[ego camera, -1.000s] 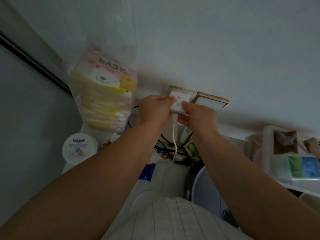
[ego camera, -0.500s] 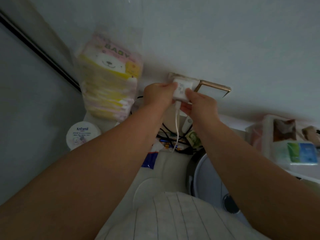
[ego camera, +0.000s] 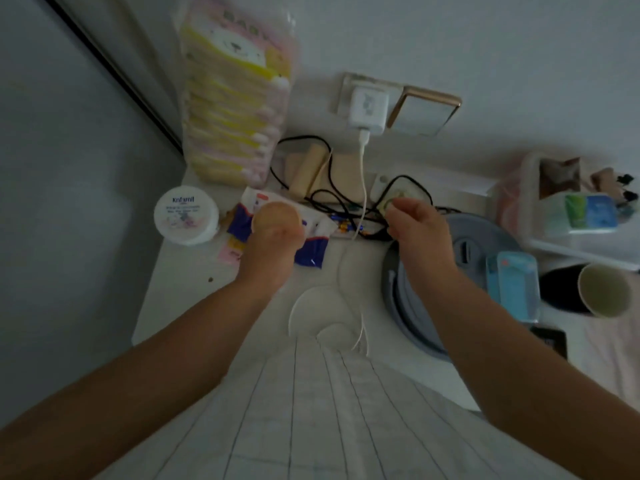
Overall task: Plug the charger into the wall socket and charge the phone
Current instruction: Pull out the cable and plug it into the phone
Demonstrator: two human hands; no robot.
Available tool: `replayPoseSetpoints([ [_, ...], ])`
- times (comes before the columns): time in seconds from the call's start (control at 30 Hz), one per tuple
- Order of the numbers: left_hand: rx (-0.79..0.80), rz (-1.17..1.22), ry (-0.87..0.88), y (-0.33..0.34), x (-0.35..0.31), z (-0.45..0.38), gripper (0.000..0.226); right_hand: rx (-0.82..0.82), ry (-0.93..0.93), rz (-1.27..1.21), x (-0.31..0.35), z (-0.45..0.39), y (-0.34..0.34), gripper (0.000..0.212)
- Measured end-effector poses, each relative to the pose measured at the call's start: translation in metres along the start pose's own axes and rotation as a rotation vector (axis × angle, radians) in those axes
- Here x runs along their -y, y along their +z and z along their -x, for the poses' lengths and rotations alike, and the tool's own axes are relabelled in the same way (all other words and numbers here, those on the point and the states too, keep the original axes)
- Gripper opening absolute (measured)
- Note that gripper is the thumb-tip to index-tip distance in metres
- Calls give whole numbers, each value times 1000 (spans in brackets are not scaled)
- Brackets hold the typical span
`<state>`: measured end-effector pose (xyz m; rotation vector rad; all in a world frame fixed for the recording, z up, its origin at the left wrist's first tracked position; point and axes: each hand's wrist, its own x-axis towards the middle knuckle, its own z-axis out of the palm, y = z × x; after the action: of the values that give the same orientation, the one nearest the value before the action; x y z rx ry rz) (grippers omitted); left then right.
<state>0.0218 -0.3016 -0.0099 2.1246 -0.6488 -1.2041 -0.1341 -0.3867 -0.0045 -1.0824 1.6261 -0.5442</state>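
The white charger (ego camera: 367, 108) sits plugged into the wall socket (ego camera: 346, 88), with nobody touching it. Its white cable (ego camera: 363, 181) hangs down from it to the table among black wires. My left hand (ego camera: 277, 227) is below and left of the charger, curled into a fist over some packets, with nothing visible in it. My right hand (ego camera: 417, 220) hovers below and right of the charger, fingers loosely bent and empty. I see no phone that I can tell apart in this blurred frame.
A gold-framed switch (ego camera: 424, 112) adjoins the socket. A pack of baby tissues (ego camera: 235, 95) leans at the left, a white tub (ego camera: 186, 220) below it. A grey round appliance (ego camera: 450, 289), a blue box (ego camera: 512, 282), a cup (ego camera: 604, 289) and a clear bin (ego camera: 568, 199) stand on the right.
Both hands have let go of the charger and dropped down toward the table. The charger stays in the socket. The view has tilted downward.
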Motion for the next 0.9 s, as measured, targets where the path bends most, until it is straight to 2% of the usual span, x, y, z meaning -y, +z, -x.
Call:
replayPoseSetpoints([
  [0.07, -26, -39, -111, -2, 36, 18, 30, 7, 18, 22, -18, 24, -5, 28],
  [0.13, -34, -136, -162, -2, 70, 30, 26, 11, 24, 47, -37, 46, -8, 25],
  [0.2, -46, -224, -95, -5, 98, 41, 23, 19, 42, 75, -57, 64, -8, 23],
  [0.27, -36, -390, -14, -10, 122, 48, 34, 32, 86, 111, -80, 77, -7, 23],
  [0.4, 98, -749, 74, -13, 156, 53, 55, 61, 104, 256, -119, 95, -4, 23],
  [0.5, 171, -875, 123, -11, 167, 56, 64, 137, 15, 452, -142, 100, 3, 28],
  [0.67, 229, -970, 138, -15, 171, 59, 70, 253, -247, 912, -166, 98, 9, 35],
  [0.9, 227, -1009, 131, -10, 174, 59, 74, 261, -411, 1138, -172, 96, 5, 25],
])
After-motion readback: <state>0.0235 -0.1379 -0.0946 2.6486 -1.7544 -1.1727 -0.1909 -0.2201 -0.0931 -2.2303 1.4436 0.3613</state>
